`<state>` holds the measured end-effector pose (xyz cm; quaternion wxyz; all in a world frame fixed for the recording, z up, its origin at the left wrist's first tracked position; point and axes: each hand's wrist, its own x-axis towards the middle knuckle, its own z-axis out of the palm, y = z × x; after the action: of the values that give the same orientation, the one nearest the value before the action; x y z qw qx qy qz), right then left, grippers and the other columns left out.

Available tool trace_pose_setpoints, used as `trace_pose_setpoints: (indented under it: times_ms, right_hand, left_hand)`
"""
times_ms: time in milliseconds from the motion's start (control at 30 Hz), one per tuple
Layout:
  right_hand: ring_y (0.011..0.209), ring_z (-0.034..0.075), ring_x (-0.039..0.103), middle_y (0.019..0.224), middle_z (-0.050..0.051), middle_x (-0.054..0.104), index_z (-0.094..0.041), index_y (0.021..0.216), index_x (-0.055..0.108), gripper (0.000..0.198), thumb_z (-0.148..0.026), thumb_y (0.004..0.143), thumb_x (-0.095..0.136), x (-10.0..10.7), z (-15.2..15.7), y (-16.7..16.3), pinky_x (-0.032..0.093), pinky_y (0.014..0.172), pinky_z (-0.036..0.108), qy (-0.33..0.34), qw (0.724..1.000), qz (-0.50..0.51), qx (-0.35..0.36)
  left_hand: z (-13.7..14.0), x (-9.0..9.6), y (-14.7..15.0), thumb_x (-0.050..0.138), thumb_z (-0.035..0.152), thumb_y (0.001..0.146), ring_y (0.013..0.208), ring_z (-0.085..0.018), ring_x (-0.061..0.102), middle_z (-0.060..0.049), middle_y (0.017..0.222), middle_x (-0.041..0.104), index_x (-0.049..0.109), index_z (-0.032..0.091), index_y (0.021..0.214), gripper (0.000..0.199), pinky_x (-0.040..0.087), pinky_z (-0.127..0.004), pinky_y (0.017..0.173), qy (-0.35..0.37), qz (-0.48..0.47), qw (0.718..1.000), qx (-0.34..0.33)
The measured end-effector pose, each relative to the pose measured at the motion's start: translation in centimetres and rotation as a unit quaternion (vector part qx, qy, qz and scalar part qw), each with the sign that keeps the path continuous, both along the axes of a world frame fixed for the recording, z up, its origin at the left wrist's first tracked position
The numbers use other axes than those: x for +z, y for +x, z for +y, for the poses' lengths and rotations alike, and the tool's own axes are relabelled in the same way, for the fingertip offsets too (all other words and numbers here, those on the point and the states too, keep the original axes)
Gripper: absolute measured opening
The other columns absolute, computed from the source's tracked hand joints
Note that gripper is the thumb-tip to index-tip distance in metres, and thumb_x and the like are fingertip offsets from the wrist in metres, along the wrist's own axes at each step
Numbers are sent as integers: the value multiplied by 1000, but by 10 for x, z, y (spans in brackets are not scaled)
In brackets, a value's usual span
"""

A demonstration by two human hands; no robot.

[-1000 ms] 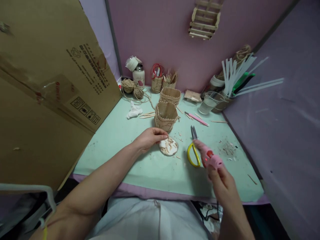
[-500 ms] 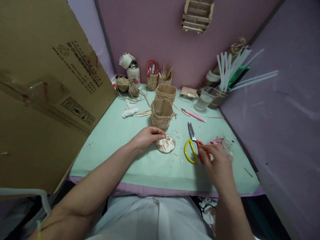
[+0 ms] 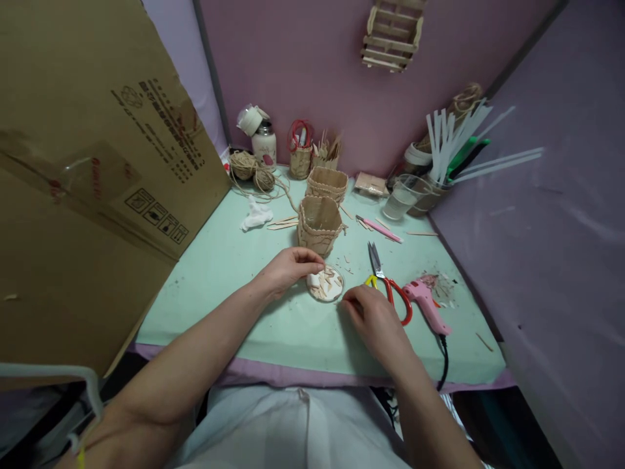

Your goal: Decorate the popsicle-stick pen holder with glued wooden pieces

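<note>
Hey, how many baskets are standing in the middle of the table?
2: the front basket, just beyond the left hand, and the rear basket, behind it and partly covered. A smaller one behind them could be hidden.

The left forearm (image 3: 205,348) reaches forward and inward from the lower left, bare, the elbow bent. The left hand (image 3: 289,271) is palm inward, its thumb (image 3: 308,268) stretched alongside the index finger (image 3: 309,254), their tips drawn close together. The right forearm (image 3: 432,417) slants in from the lower right, also bare. The right hand (image 3: 375,319) is turned knuckles up, the fingers curled and the tips pointing toward the left hand, with a gap between the two.
</note>
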<state>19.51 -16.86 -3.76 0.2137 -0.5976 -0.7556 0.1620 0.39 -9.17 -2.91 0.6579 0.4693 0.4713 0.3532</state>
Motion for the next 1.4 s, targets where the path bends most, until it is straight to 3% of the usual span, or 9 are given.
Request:
trace_pose_setpoints:
  times_ms: [167,300,767,1400]
  right_hand:
    - [63,15,56,72,2,67,-19,78,65,15,-31,81,57,18,26,-13,43,60,27,-38,966,252,-51]
    - [61,14,56,67,1,65,-18,75,66,14,-31,75,62,13,49,-27,43,58,25,-64,937,335,-72]
    - [60,14,56,65,2,65,-17,71,67,15,-32,69,66,3,56,-37,43,57,25,-67,909,398,-106]
    - [58,14,56,64,0,65,-18,71,66,12,-31,71,65,-2,56,-39,43,54,25,-61,916,384,-100]
  left_hand:
    - [1,-3,0,78,26,58,63,-11,55,-2,66,63,68,13,72,22,40,-26,63,-8,-28,1000,4]
    - [1,-5,-1,76,27,60,66,-12,56,-2,67,64,68,13,73,21,41,-26,65,14,-26,999,18]
    - [1,-4,-1,73,25,61,65,-13,56,-3,69,65,67,14,71,16,42,-27,65,56,6,997,45]
    - [0,-3,1,73,27,60,63,-13,55,-2,67,64,66,14,70,18,40,-26,63,55,12,997,50]
